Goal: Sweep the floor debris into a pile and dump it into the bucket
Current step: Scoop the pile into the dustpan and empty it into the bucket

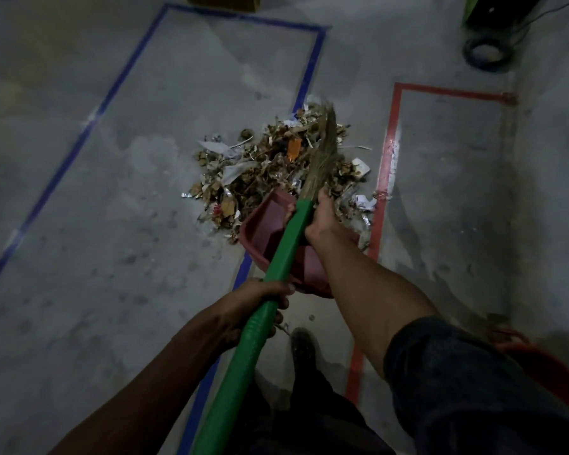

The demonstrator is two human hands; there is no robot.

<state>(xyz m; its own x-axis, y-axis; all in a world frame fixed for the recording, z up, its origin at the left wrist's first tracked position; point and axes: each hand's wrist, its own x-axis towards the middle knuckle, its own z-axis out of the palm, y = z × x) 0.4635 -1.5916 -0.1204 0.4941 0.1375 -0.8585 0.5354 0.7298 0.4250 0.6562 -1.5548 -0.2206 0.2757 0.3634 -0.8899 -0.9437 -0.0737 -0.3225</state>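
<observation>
A pile of debris (266,165), made of dry leaves, paper scraps and foil, lies on the concrete floor between a blue and a red tape line. A broom with a green handle (276,267) and straw bristles (326,149) reaches over the pile. My left hand (257,307) grips the handle low down. My right hand (322,218) grips the broom where the handle meets the bristles. A maroon dustpan (263,231) lies under the handle, its mouth at the pile's near edge. Whether a hand also holds the dustpan is hidden. A red bucket's rim (532,359) shows at the lower right.
Blue tape (66,156) outlines a rectangle on the left and red tape (388,152) one on the right. A black coil (486,54) and dark gear sit at the far right. A cardboard box (224,1) is at the top edge. My dark shoe (304,349) stands below the dustpan.
</observation>
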